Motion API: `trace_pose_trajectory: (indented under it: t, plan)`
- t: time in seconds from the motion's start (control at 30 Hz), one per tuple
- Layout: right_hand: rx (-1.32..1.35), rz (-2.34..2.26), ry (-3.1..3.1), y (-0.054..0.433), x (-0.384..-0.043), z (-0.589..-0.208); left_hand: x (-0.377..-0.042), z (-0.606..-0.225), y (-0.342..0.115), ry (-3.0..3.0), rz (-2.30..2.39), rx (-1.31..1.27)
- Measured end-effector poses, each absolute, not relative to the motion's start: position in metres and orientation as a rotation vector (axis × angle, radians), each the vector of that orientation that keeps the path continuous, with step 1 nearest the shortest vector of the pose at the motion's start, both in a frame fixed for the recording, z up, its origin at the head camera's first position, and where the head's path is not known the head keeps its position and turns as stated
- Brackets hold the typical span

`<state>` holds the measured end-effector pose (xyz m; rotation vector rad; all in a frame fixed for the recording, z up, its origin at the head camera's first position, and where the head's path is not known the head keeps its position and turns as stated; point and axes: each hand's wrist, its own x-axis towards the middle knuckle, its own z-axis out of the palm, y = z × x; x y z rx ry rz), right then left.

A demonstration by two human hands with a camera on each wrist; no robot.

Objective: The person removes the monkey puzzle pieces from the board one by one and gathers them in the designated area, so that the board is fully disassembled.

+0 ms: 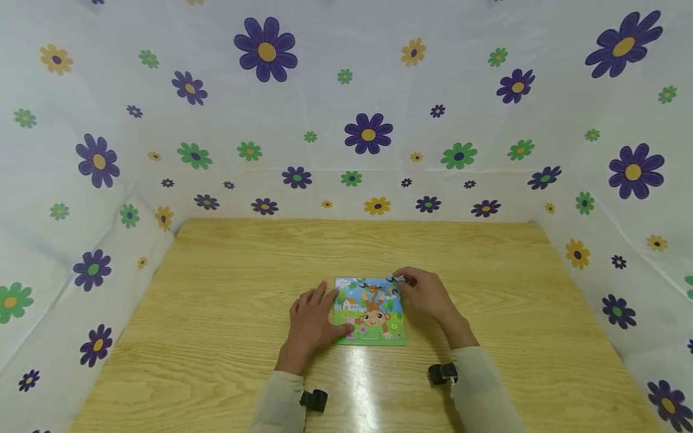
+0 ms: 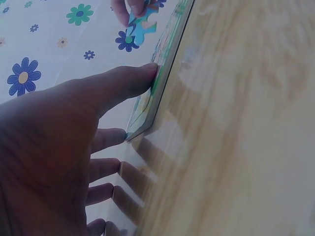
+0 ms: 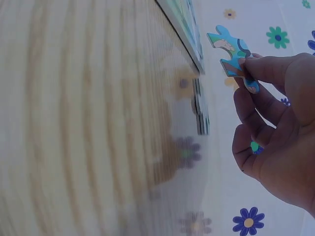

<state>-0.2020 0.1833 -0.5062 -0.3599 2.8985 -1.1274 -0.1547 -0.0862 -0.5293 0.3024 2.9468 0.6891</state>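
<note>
Fitting a piece seems to be the step in hand. The monkey puzzle (image 1: 373, 319) lies on the worktop (image 1: 227, 313); the left hand (image 1: 311, 328) spreads along its left edge, while the right hand (image 1: 430, 297) pinches a blue piece (image 3: 237, 49) by the far right corner. Next probably calls for aligning the tabs, then pressing flat.

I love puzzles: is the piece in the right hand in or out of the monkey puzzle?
Out. The right hand pinches the jigsaw piece, and both wrist views show a gap between it and the monkey puzzle.
</note>
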Motion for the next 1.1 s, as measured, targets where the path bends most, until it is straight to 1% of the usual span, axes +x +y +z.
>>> trace_pose_trajectory:
  t: [0.53,1.1]
  plan:
    - [-0.182,-1.065,2.920,0.228,-0.197,-0.516,-0.154,-0.529,-0.087,2.945,0.698,0.299]
    - [-0.015,-0.935,2.891,0.265,-0.194,-0.515,-0.154,-0.528,-0.086,2.947,0.685,0.296]
